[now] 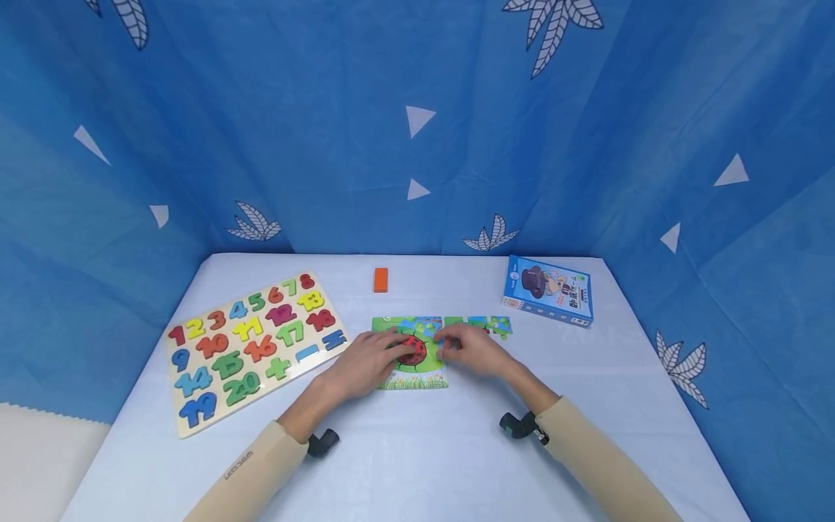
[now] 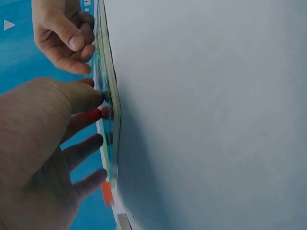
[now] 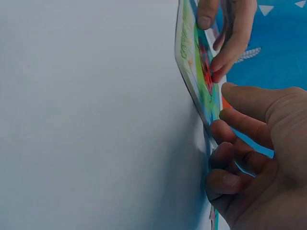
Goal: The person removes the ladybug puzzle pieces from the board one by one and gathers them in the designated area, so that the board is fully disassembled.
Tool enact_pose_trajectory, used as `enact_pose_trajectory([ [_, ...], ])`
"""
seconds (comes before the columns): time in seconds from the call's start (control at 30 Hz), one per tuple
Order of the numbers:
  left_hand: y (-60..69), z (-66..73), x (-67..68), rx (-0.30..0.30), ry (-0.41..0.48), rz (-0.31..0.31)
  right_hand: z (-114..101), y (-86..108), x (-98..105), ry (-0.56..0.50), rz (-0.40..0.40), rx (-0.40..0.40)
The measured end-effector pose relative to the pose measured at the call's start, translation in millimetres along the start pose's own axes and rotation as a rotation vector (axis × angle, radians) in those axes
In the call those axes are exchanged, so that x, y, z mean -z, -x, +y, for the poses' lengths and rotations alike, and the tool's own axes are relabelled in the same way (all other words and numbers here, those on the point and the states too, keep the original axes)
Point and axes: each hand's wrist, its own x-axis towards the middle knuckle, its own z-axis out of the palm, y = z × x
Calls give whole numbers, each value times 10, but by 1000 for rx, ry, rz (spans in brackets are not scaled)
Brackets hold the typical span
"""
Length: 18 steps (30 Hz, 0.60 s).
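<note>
**Ladybug puzzle: left hand on top, right hand at the edge**

Ladybug puzzle (image 1: 422, 354) is lying flat mid-table, straight in front of the person; probably sitting there so both hands are reaching it equally.

Left hand (image 1: 367, 362) is lying over its left half, fingers spread wide and fairly straight, tips resting on the picture, pinching nothing. My read: flat tips are keeping the pieces from sliding without covering much.

Right hand (image 1: 478, 349) is sitting at the right edge, fingers loosely bent, narrow gap between thumb and forefinger. Not seeing anything caught in it; can't tell if the tips are bearing on the edge. Likely acting as a stop opposite the left.

Puzzle pieces (image 1: 499, 325) are lying just beside the top right corner, partly hidden behind that hand; presumably within easy reach.

Number board (image 1: 185, 431) is lying angled left, blue box (image 1: 548, 290) far right, orange block (image 1: 381, 280) behind the puzzle. All seemingly leaving the middle as workspace.
</note>
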Motion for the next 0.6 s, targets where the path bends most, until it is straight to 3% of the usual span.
enact_pose_trajectory([
  [0.4,40,-4,14,-44,144,-105,-47,62,-94,98,19,-41],
  [0.6,62,-2,39,-51,152,-129,-57,64,-111,143,16,-46],
])
